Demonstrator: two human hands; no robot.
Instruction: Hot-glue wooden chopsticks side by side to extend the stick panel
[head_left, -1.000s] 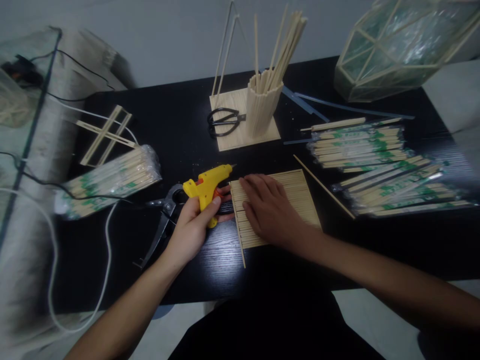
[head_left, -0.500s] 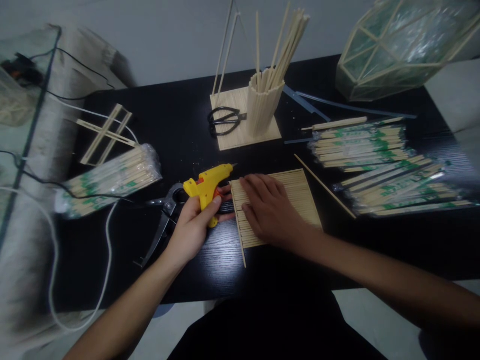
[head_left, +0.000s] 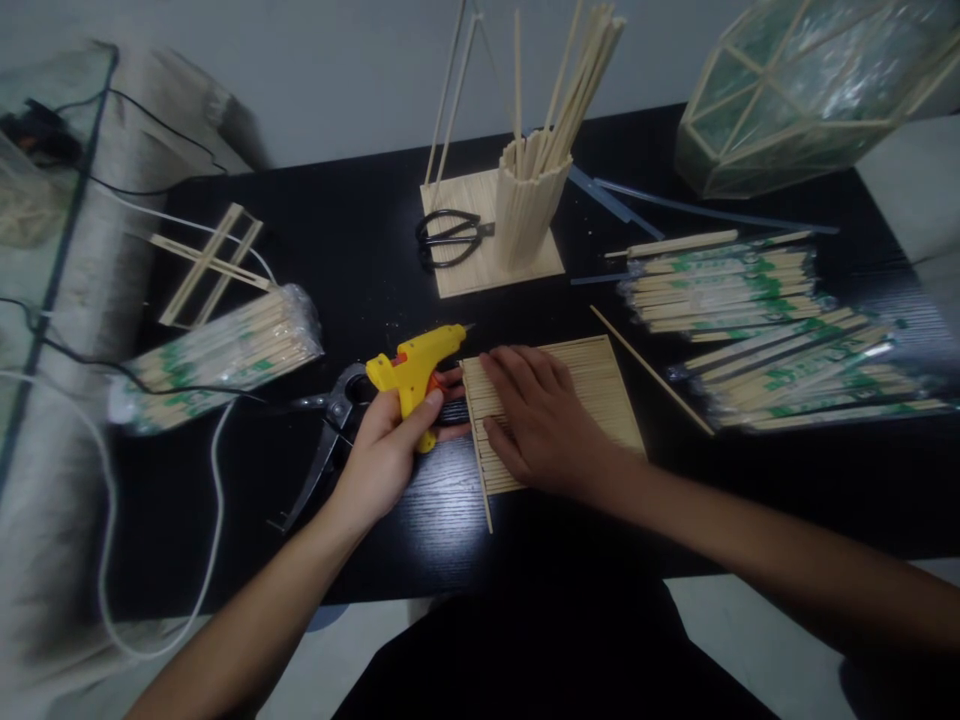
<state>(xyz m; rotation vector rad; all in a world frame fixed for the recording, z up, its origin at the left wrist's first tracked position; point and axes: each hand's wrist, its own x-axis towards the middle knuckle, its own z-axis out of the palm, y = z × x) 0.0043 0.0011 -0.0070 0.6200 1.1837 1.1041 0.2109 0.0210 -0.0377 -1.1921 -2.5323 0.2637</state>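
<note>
My left hand [head_left: 397,430] is closed around the grip of a yellow glue gun [head_left: 420,360], whose nozzle points to the right and slightly away from me. Its fingertips reach close to the left edge of a flat panel of bamboo sticks [head_left: 600,395]. Flat on that panel lies my right hand [head_left: 536,415], fingers stretched out. A single stick [head_left: 484,490] runs along the panel's left edge and juts out toward me. Metal pliers [head_left: 337,410] lie just left of and partly beneath my left hand, which hides part of them.
Behind stand a stick holder [head_left: 529,215] full of sticks and black-handled scissors [head_left: 454,238] on a stick base [head_left: 469,275]. Wrapped chopstick packs lie right [head_left: 720,285] and left [head_left: 225,355]. A loose stick [head_left: 652,370], glue sticks [head_left: 712,212], a white cable [head_left: 109,500] and a geometric glass container [head_left: 780,110] are around.
Both hands, the glue gun and the panel stay in place. Only the camera's view has shifted very slightly.
</note>
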